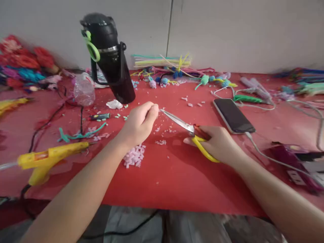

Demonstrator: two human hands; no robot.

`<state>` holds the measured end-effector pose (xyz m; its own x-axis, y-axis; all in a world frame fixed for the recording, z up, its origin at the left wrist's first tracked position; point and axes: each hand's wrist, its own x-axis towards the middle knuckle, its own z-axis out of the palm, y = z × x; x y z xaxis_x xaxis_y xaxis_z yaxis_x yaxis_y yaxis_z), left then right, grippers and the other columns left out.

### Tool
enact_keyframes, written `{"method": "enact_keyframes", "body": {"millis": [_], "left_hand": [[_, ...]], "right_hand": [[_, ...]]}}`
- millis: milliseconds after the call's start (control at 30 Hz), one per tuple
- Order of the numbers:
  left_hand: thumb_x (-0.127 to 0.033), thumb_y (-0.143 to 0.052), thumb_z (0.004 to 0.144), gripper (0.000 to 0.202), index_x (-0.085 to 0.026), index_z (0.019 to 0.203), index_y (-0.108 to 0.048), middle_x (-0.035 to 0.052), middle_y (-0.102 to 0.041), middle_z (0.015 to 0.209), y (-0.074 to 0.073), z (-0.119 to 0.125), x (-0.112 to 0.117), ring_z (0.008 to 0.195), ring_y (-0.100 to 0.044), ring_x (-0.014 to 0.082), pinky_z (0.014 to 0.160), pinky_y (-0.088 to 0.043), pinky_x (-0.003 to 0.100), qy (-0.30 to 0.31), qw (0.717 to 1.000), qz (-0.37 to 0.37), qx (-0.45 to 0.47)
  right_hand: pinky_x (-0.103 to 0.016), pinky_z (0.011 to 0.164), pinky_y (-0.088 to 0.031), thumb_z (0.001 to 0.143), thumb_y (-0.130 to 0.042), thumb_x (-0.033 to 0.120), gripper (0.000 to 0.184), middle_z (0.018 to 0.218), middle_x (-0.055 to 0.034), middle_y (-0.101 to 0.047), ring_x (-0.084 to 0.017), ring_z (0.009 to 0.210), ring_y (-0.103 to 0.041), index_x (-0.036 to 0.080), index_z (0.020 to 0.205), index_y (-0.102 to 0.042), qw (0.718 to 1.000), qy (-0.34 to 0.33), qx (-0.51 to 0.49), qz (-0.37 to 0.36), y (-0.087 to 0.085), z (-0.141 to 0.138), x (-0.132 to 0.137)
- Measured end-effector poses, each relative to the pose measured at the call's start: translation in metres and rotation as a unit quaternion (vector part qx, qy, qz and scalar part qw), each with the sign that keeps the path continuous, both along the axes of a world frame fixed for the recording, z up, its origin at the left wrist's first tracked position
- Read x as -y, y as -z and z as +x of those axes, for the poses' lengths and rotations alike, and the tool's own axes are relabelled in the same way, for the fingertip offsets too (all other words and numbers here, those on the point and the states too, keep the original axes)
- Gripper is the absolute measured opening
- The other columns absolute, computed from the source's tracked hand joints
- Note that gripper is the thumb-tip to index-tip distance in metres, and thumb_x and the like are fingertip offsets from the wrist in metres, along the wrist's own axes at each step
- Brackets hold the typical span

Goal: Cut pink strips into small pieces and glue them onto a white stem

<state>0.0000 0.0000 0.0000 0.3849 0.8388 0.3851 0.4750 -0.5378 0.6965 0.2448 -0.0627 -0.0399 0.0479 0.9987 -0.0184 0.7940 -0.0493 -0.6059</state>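
My right hand point(215, 141) grips scissors point(178, 120) by their yellow and orange handles. The blades look closed or nearly so, and their tips point left at my other hand. My left hand point(141, 119) is closed in a pinch, its thumb pressed against the curled fingers just beside the scissor tips. Whatever sits in that pinch is too small to make out. Below the left wrist lies a heap of short pale pink cut pieces point(135, 156). Fine pink fluff point(160, 142) is scattered on the red table under the blades.
A black bottle point(111, 60) stands behind my left hand. At left lies a yellow glue gun point(50, 155) with a cord. A phone point(234, 115) on a cable lies to the right. Pipe cleaners point(162, 61) line the wall; a purple object point(293, 165) sits at far right.
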Motion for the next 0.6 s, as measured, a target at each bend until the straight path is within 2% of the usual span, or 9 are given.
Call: {"method": "enact_keyframes", "body": {"millis": [167, 333, 600], "left_hand": [[-0.03, -0.04, 0.101, 0.033, -0.02, 0.069, -0.041, -0.0029, -0.041, 0.061, 0.0007, -0.0008, -0.0012, 0.058, -0.042, 0.0112, 0.056, -0.033, 0.028, -0.01, 1.0, 0.002, -0.007], [-0.033, -0.039, 0.101, 0.036, -0.021, 0.068, -0.039, -0.0029, -0.039, 0.06, -0.0011, -0.0007, 0.0006, 0.056, -0.039, 0.0113, 0.055, -0.033, 0.029, -0.019, 1.0, -0.003, -0.011], [-0.034, -0.039, 0.102, 0.036, -0.02, 0.069, -0.039, -0.0028, -0.04, 0.061, -0.0005, -0.001, 0.0011, 0.057, -0.039, 0.011, 0.056, -0.034, 0.028, -0.009, 1.0, -0.015, 0.001]], "right_hand": [[-0.025, 0.046, -0.021, 0.063, -0.064, 0.082, 0.066, 0.058, 0.0038, -0.025, -0.01, 0.056, -0.024, 0.021, 0.057, -0.039, 1.0, 0.004, -0.009, 0.015, -0.0001, -0.0008, 0.0], [-0.025, 0.046, -0.023, 0.065, -0.069, 0.076, 0.062, 0.058, 0.0044, -0.028, -0.01, 0.056, -0.025, 0.021, 0.06, -0.041, 1.0, -0.012, -0.013, 0.02, -0.0018, -0.0005, 0.002], [-0.024, 0.046, -0.023, 0.063, -0.069, 0.077, 0.063, 0.058, 0.0041, -0.028, -0.011, 0.056, -0.025, 0.021, 0.059, -0.041, 1.0, -0.004, -0.006, 0.012, -0.0001, -0.0002, 0.0015]]}}
